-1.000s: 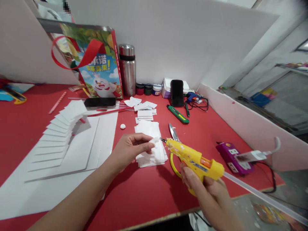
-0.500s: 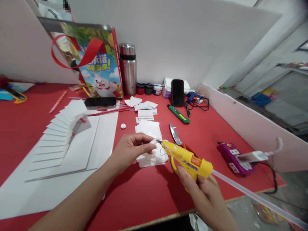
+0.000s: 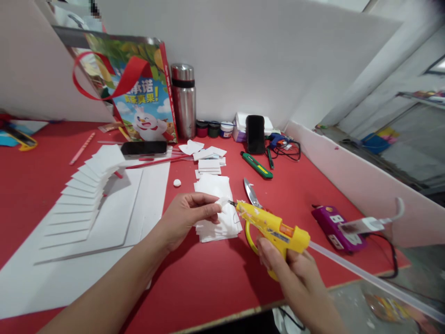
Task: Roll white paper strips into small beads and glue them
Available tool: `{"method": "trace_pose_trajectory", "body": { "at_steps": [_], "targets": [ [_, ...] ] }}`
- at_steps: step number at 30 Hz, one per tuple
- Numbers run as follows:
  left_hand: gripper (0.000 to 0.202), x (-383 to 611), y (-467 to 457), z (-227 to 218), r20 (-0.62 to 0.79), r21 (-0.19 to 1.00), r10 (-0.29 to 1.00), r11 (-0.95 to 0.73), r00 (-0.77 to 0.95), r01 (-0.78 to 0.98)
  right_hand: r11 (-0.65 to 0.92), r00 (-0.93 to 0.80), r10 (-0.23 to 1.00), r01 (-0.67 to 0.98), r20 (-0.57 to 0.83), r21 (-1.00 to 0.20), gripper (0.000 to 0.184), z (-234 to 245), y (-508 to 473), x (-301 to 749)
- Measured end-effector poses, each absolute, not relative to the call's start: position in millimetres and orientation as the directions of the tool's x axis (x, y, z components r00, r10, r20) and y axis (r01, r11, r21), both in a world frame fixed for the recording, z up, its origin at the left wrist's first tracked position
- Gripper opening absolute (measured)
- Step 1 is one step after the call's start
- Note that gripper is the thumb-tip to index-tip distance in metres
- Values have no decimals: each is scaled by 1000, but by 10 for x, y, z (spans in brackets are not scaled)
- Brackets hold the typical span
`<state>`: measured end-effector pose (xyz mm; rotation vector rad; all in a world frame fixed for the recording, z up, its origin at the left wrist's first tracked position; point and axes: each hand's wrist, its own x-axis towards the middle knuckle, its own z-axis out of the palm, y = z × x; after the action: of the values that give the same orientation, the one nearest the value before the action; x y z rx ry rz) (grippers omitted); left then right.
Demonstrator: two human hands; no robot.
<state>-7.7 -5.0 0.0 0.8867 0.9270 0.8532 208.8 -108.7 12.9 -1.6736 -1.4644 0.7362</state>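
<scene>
At the centre of the frame, the left hand (image 3: 187, 215) pinches a small white piece (image 3: 221, 202) between its fingers, just above a stack of white pieces (image 3: 212, 184) on the red bench (image 3: 215, 283). The right hand (image 3: 295, 273), lower right, has its fingers wrapped around a yellow glue gun (image 3: 274, 227). The gun's nozzle meets the small white piece.

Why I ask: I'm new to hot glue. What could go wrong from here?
The nozzle of the glue gun, held in the right hand, sits right by the fingertips of the left hand pinching the small white piece, so a burn seems possible. Glue could drip onto the stack of white pieces below and bond them.
</scene>
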Motion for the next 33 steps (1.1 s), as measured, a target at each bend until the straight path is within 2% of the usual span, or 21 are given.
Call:
{"method": "trace_pose_trajectory", "body": {
  "at_steps": [4, 6, 8, 10, 12, 16, 28, 33],
  "targets": [
    [30, -90, -37, -12, -293, 882, 882, 398, 368, -252, -99, 131, 990, 354, -55, -930, 39, 201, -1022, 2096],
    [29, -93, -35, -17, -296, 877, 883, 402, 364, -262, -84, 120, 992, 316, -49, -945, 40, 209, -971, 2164],
    [29, -92, -35, -18, -293, 880, 887, 396, 357, -262, -65, 170, 985, 364, -2, -929, 40, 191, -901, 2288],
    [30, -87, -36, -18, -289, 885, 892, 387, 348, -257, -72, 229, 972, 496, 50, -866, 43, 152, -812, 2457],
    [30, -82, -36, -18, -282, 892, 897, 375, 340, -251, -91, 283, 950, 652, 131, -752, 44, 99, -708, 2635],
    [31, -82, -36, -22, -269, 905, 906, 354, 328, -237, -128, 315, 921, 800, 229, -586, 40, -14, -515, 2888],
    [35, -78, -32, -52, -275, 910, 902, 356, 333, -215, -103, 227, 931, 913, 285, -394, 40, -156, -418, 2953],
    [37, -83, -46, -44, -278, 921, 912, 343, 302, -186, -177, 250, 941, 937, 226, -301, 44, -161, -321, 3059]
  ]
}}
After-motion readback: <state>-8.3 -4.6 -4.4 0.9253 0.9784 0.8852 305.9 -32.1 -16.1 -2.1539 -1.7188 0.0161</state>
